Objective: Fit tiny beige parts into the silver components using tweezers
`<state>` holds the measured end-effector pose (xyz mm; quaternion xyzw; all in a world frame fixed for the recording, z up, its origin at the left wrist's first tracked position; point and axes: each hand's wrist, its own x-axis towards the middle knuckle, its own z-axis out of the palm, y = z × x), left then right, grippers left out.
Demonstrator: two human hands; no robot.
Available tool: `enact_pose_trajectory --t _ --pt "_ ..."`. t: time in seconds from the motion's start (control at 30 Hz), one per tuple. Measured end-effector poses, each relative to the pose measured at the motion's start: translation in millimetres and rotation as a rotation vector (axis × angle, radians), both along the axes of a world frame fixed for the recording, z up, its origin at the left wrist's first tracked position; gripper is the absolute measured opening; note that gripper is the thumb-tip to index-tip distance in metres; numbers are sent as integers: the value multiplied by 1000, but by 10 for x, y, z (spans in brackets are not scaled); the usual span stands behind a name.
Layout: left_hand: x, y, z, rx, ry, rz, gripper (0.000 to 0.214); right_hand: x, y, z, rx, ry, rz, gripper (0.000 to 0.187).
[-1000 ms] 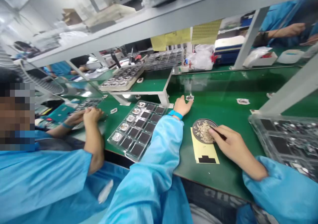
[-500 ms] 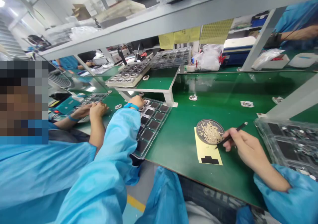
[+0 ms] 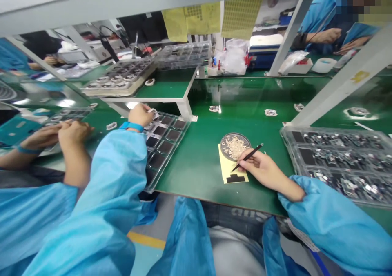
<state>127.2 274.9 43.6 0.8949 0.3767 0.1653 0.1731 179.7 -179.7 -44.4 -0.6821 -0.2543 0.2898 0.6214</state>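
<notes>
My left hand (image 3: 139, 116), with a blue wrist strap, pinches a small white-framed electronic part (image 3: 154, 113) at the far end of a clear compartment tray (image 3: 167, 150) with dark pads. Slim black tweezers (image 3: 252, 152) are between the fingers of my right hand (image 3: 260, 168). Their tip points down over a yellow sheet (image 3: 226, 168) that bears a black T-shaped mark. On the sheet's far end rests a round grey dish (image 3: 225, 140) of tiny beige pieces (image 3: 235, 146); my right hand is beside it.
At right stands a clear tray (image 3: 301, 155) filled with electronic parts. Several white-framed parts, such as one (image 3: 270, 112), lie across the green table (image 3: 196, 174). A raised shelf (image 3: 171, 92) holds more trays. A co-worker's hands (image 3: 72, 133) are at left; a metal post (image 3: 333, 80) slants at right.
The view has turned right and down, shifting the scene leftward. My left hand has come up from the tray with the white-framed part showing. The tweezers' tip has moved nearer the black mark.
</notes>
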Motion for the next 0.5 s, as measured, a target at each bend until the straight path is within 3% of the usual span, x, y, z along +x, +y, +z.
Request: enact_pose_trajectory --t 0.1,0.2,0.3,0.37,0.43,0.5 --pt "-214 -459 132 12 -212 -117 20 -42 -35 -93 -31 -106 38 31" --pt "-471 -1214 116 -251 -340 -346 23 -53 -51 -122 -79 -214 69 25" --pt "-611 -1981 -179 -720 -267 -521 20 -52 -49 -120 -94 -242 86 22" --pt "-603 -2344 -466 -1032 -191 -548 22 -51 -45 -120 -91 -237 77 21" --pt "-547 -2547 -722 -1162 -174 -507 21 -51 -43 -118 -91 -232 62 20" --pt "-494 -2621 -892 -1195 -194 -466 21 -52 -42 -99 -90 -199 61 20"
